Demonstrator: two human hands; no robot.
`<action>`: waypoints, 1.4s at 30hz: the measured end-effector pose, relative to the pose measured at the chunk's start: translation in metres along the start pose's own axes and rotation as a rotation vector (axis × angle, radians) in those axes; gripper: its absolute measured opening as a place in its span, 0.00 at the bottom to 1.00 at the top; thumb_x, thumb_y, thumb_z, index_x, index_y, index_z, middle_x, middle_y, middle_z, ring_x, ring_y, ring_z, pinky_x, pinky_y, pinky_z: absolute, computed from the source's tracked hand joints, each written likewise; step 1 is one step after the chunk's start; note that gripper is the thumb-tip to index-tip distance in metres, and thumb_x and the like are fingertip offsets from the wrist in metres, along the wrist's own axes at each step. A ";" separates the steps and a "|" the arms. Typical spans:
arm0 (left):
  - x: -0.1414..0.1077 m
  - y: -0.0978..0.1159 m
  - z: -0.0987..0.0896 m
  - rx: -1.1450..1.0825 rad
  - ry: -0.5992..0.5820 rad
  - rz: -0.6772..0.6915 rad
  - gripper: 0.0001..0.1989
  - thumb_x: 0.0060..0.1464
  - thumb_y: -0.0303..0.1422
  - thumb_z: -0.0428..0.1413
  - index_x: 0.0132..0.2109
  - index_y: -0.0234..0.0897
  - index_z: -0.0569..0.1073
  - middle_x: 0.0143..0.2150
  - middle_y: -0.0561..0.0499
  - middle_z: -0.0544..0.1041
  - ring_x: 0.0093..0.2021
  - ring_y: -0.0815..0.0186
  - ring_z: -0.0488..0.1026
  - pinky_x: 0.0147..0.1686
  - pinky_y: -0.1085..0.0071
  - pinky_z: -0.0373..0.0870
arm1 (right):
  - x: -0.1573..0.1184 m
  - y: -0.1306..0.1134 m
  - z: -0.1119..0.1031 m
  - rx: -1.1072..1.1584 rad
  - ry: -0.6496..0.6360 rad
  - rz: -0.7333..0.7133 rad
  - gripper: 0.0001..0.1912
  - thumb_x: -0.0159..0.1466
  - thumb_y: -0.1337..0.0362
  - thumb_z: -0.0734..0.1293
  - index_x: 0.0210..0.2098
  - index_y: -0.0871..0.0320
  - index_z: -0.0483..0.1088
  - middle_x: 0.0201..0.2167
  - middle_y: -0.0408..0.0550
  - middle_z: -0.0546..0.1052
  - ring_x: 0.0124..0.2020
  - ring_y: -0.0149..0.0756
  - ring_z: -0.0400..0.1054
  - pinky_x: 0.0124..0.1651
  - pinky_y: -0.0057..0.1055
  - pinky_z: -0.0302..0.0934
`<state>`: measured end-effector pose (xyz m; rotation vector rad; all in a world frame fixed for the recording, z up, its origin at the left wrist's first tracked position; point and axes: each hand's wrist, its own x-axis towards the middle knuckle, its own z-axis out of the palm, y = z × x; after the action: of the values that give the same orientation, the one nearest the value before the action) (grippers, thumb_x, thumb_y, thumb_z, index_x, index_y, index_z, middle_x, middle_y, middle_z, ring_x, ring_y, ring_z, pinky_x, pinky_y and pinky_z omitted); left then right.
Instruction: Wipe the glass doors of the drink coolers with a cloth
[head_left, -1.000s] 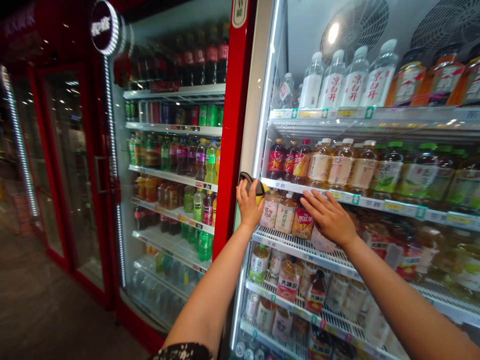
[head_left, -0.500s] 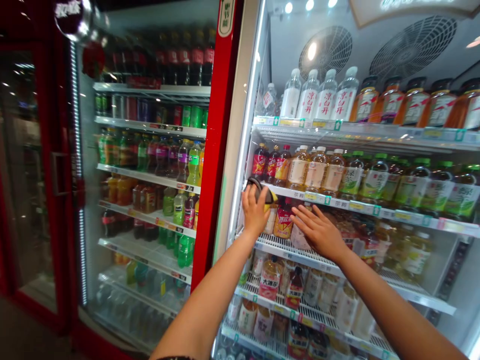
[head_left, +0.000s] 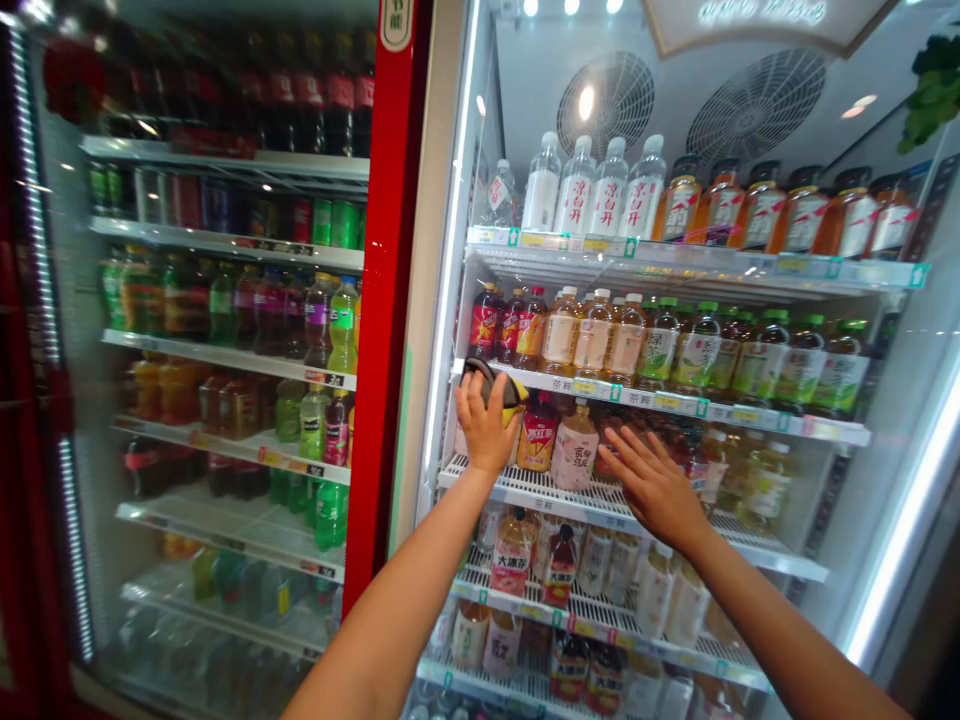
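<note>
Our left hand curls its fingers over a dark grey and yellow rounded block, gripping it in front of the left end of a white shelf with a strip of price labels. Our right hand holds nothing, fingers stretched and spread; we cannot tell whether its palm touches anything. Between our hands we see a plastic bottle with a pale pink label and, nearer the block, a plastic bottle with a red and orange label. Our left hand and the block hide part of the shelf edge; our right hand blocks bottles behind it. Higher up we have clear bottles with white labels, amber bottles with black caps and two round grey fan grilles. Left of our hands runs an upright glossy red frame, and beyond it stands a second cooler with white shelves, stocked with green, purple and dark bottles
</note>
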<state>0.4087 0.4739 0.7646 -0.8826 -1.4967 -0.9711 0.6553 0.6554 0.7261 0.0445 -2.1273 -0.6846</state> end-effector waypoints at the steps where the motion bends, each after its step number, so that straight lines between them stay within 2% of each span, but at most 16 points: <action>1: -0.012 0.005 0.003 -0.021 -0.042 0.090 0.35 0.53 0.34 0.64 0.67 0.45 0.66 0.70 0.39 0.61 0.73 0.44 0.53 0.71 0.41 0.50 | 0.000 -0.002 0.001 0.002 -0.002 0.010 0.36 0.66 0.74 0.60 0.72 0.55 0.54 0.72 0.53 0.59 0.75 0.47 0.45 0.73 0.57 0.47; 5: -0.078 -0.008 -0.009 -0.141 -0.279 0.565 0.28 0.57 0.32 0.60 0.64 0.55 0.70 0.66 0.48 0.70 0.71 0.53 0.60 0.70 0.49 0.56 | -0.005 -0.005 0.000 -0.002 -0.027 0.027 0.33 0.66 0.73 0.60 0.70 0.55 0.59 0.72 0.53 0.58 0.75 0.48 0.45 0.72 0.55 0.49; 7: -0.087 -0.021 -0.020 -0.168 -0.350 0.707 0.27 0.60 0.29 0.57 0.63 0.58 0.70 0.64 0.52 0.72 0.70 0.59 0.62 0.70 0.54 0.58 | -0.009 -0.001 -0.002 -0.011 -0.050 0.005 0.31 0.67 0.74 0.60 0.69 0.56 0.60 0.72 0.52 0.58 0.75 0.47 0.46 0.73 0.55 0.48; 10: -0.050 -0.018 -0.022 -0.146 -0.303 0.593 0.30 0.57 0.30 0.60 0.66 0.53 0.67 0.67 0.47 0.69 0.71 0.55 0.59 0.70 0.50 0.56 | -0.014 0.006 -0.004 -0.022 -0.070 -0.026 0.30 0.68 0.74 0.59 0.68 0.58 0.61 0.72 0.52 0.59 0.75 0.46 0.46 0.73 0.54 0.47; 13: 0.004 0.017 -0.003 -0.068 -0.112 0.158 0.35 0.54 0.31 0.63 0.68 0.44 0.64 0.71 0.39 0.60 0.74 0.46 0.50 0.71 0.40 0.48 | -0.016 0.010 -0.004 -0.023 -0.068 -0.028 0.30 0.68 0.74 0.59 0.68 0.59 0.60 0.72 0.52 0.59 0.75 0.46 0.44 0.73 0.54 0.47; 15: 0.019 0.043 0.010 -0.074 -0.083 0.092 0.37 0.53 0.32 0.64 0.68 0.43 0.65 0.72 0.37 0.59 0.74 0.43 0.49 0.71 0.39 0.46 | -0.018 0.010 -0.003 -0.019 -0.063 -0.030 0.31 0.67 0.74 0.60 0.69 0.59 0.60 0.72 0.53 0.58 0.75 0.46 0.44 0.73 0.54 0.47; 18: -0.006 0.058 0.017 -0.112 -0.193 0.256 0.36 0.52 0.33 0.66 0.67 0.47 0.67 0.71 0.40 0.63 0.74 0.44 0.52 0.71 0.39 0.48 | -0.024 0.008 0.000 -0.025 -0.064 -0.040 0.31 0.66 0.75 0.59 0.69 0.60 0.59 0.72 0.53 0.59 0.75 0.47 0.45 0.73 0.54 0.49; 22: -0.064 0.028 0.001 -0.197 -0.313 0.663 0.27 0.59 0.28 0.58 0.63 0.57 0.70 0.65 0.51 0.71 0.71 0.58 0.60 0.71 0.52 0.55 | -0.044 0.016 -0.003 -0.014 -0.072 -0.085 0.31 0.67 0.75 0.58 0.69 0.59 0.59 0.70 0.51 0.61 0.73 0.44 0.50 0.73 0.50 0.50; 24: -0.068 0.014 -0.009 -0.219 -0.333 0.806 0.26 0.61 0.27 0.56 0.62 0.59 0.70 0.64 0.54 0.73 0.70 0.63 0.62 0.70 0.57 0.57 | -0.054 0.026 -0.008 -0.007 -0.067 -0.090 0.31 0.68 0.76 0.57 0.70 0.58 0.58 0.70 0.50 0.62 0.73 0.42 0.51 0.73 0.49 0.51; 26: -0.050 0.014 -0.010 -0.202 -0.332 0.778 0.26 0.61 0.29 0.57 0.63 0.57 0.69 0.65 0.52 0.72 0.71 0.61 0.60 0.71 0.55 0.56 | -0.061 0.037 -0.013 -0.008 -0.056 -0.069 0.32 0.68 0.75 0.57 0.70 0.58 0.57 0.70 0.50 0.63 0.73 0.42 0.51 0.73 0.50 0.51; 30: 0.011 0.064 0.013 -0.101 -0.190 0.258 0.34 0.55 0.32 0.63 0.68 0.47 0.65 0.72 0.42 0.61 0.75 0.48 0.50 0.72 0.42 0.47 | -0.064 0.051 -0.020 -0.011 -0.048 -0.013 0.31 0.68 0.74 0.58 0.70 0.59 0.58 0.70 0.52 0.62 0.74 0.44 0.49 0.73 0.51 0.50; 32: 0.022 0.094 0.027 -0.083 -0.114 0.102 0.37 0.53 0.33 0.64 0.69 0.45 0.64 0.73 0.39 0.58 0.75 0.44 0.48 0.72 0.40 0.44 | -0.065 0.053 -0.021 -0.013 -0.052 -0.010 0.31 0.68 0.74 0.58 0.69 0.60 0.59 0.70 0.53 0.61 0.74 0.45 0.48 0.73 0.51 0.49; 34: 0.010 0.112 0.036 -0.098 -0.132 0.152 0.37 0.52 0.33 0.65 0.68 0.45 0.65 0.72 0.39 0.60 0.75 0.43 0.50 0.71 0.39 0.45 | -0.069 0.053 -0.021 -0.016 -0.063 -0.021 0.30 0.67 0.75 0.58 0.69 0.61 0.60 0.71 0.53 0.61 0.74 0.45 0.48 0.73 0.52 0.50; 36: -0.018 0.111 0.036 -0.140 -0.216 0.361 0.35 0.53 0.32 0.64 0.67 0.49 0.67 0.70 0.42 0.64 0.74 0.45 0.53 0.71 0.42 0.48 | -0.076 0.055 -0.022 -0.016 -0.081 -0.032 0.31 0.67 0.75 0.57 0.69 0.60 0.59 0.70 0.53 0.61 0.73 0.45 0.49 0.73 0.52 0.50; 39: -0.057 0.085 0.024 -0.207 -0.333 0.688 0.28 0.60 0.28 0.58 0.64 0.58 0.69 0.65 0.52 0.72 0.70 0.58 0.62 0.71 0.52 0.55 | -0.092 0.064 -0.027 -0.014 -0.100 -0.038 0.32 0.66 0.76 0.57 0.70 0.59 0.59 0.70 0.52 0.62 0.73 0.44 0.50 0.73 0.53 0.50; 42: -0.054 0.065 0.013 -0.179 -0.373 0.683 0.27 0.61 0.28 0.56 0.63 0.59 0.70 0.65 0.52 0.72 0.70 0.60 0.62 0.71 0.54 0.54 | -0.105 0.078 -0.034 -0.023 -0.097 -0.018 0.31 0.67 0.76 0.58 0.69 0.60 0.59 0.70 0.52 0.62 0.74 0.45 0.49 0.74 0.53 0.47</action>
<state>0.4700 0.5095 0.7178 -1.6374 -1.2645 -0.4451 0.7616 0.7343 0.7021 0.0186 -2.2140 -0.7347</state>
